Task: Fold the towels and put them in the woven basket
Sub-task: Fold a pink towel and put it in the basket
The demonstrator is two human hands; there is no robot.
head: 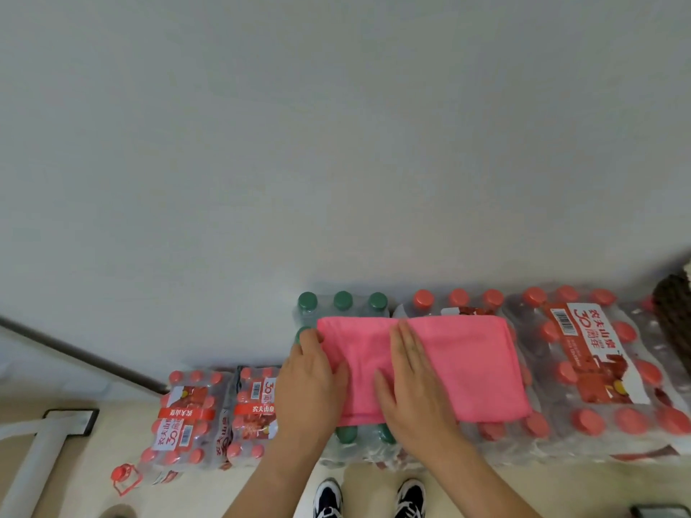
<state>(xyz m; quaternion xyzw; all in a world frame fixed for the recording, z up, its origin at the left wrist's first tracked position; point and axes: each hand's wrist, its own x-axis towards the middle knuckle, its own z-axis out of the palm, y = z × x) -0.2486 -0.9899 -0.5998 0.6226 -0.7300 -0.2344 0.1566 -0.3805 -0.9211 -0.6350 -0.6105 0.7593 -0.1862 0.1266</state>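
A pink towel (467, 368) lies folded into a rectangle on top of shrink-wrapped packs of bottled water. My left hand (310, 379) rests at the towel's left edge, fingers straight and thumb against the cloth. My right hand (411, 383) lies flat on the towel's middle, palm down, fingers straight and pointing away from me. The dark woven basket (673, 315) shows only partly at the far right edge, standing on the packs.
Packs of red-capped bottles (598, 372) and one green-capped pack (342, 302) form the work surface against a white wall. Lower packs (187, 416) stand on the floor at left, beside a white frame (37, 454). My shoes (370, 499) are below.
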